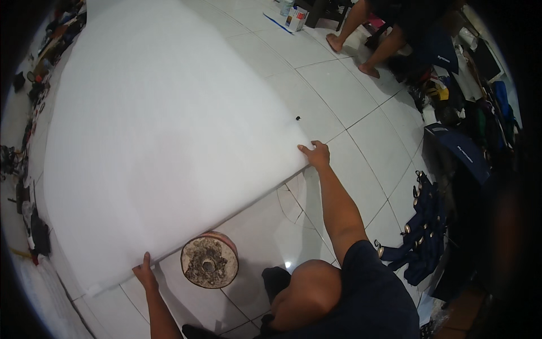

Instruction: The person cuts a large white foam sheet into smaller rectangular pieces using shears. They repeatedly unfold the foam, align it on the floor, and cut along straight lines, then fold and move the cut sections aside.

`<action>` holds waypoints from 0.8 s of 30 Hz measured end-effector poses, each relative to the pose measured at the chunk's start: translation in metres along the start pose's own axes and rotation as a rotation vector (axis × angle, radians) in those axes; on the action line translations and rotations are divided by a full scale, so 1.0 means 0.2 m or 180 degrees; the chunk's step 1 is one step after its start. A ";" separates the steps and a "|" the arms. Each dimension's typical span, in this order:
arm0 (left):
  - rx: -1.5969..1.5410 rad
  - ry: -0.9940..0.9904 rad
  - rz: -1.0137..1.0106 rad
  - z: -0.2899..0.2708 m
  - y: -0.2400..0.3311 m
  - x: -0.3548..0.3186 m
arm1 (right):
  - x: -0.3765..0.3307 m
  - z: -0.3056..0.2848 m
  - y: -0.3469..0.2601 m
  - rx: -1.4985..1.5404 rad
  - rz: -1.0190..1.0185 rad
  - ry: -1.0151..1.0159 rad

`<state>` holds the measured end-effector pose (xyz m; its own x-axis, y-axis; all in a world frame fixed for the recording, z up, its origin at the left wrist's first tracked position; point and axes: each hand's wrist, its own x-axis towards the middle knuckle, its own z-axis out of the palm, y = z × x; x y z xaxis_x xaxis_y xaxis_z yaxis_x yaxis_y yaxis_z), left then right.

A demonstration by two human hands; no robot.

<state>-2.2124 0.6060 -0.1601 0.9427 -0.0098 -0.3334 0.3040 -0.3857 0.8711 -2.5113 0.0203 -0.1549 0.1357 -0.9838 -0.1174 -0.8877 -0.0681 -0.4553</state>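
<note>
A large white sheet (152, 113), thin and slightly see-through, spreads across the tiled floor and runs off to the far left. At its near left corner, my left hand (145, 274) pinches the near edge, thumb on top. My right hand (316, 153) grips the other end of that edge at the near right corner, with the fingers partly under it. Between my hands, just beneath the edge, stands a round, stained block (209, 261) with a hole in its middle. Part of its far side is hidden by the sheet.
Another person's bare legs (389, 48) are at the far right, near a small white box (296, 18). Dark blue folded bundles (420, 234) with brass-coloured rings lie to my right. Cluttered items (36, 107) line the left side. A small black bit (298, 118) lies beside the sheet.
</note>
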 end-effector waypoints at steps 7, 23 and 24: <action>-0.0263 0.0669 -0.0263 -0.01 -0.03 0.03 | 0.13 0.12 0.02 -0.0790 -0.0253 -0.0153; -0.1587 0.2035 0.0676 -1.07 0.21 0.63 | 0.27 -0.02 0.09 -0.1409 -0.0694 -0.0101; -0.1282 0.2237 0.0387 -1.09 0.15 0.65 | 0.29 -0.01 0.09 -0.1382 -0.0750 -0.0090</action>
<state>-2.0512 0.7937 -0.0982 0.7975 0.6019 -0.0409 0.0941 -0.0570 0.9939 -2.5205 -0.0390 -0.1679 0.3613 -0.9288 -0.0820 -0.9320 -0.3569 -0.0633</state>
